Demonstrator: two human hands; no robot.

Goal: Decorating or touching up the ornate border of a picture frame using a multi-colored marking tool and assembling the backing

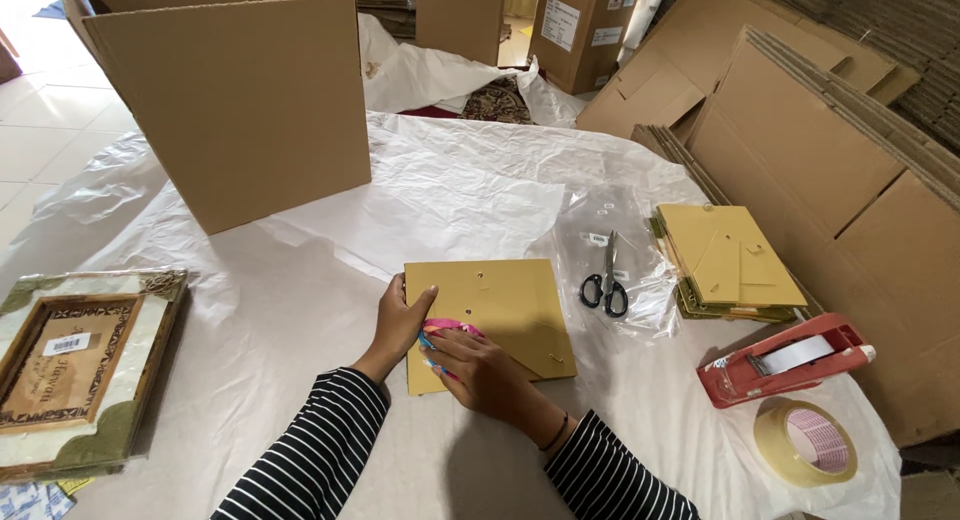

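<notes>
The brown backing board (500, 315) lies flat under both hands, left grip (400, 320) closed on its edge, right hand (480, 370) pressing a pink object (445, 329).

Both hands, left (400, 320) and right (483, 372), rest palm-down, fingers meeting.

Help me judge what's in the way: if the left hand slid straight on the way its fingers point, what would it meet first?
The left hand points right across the tan board. It would probably meet the pink roll under the right hand first, though depth is unclear.
</notes>
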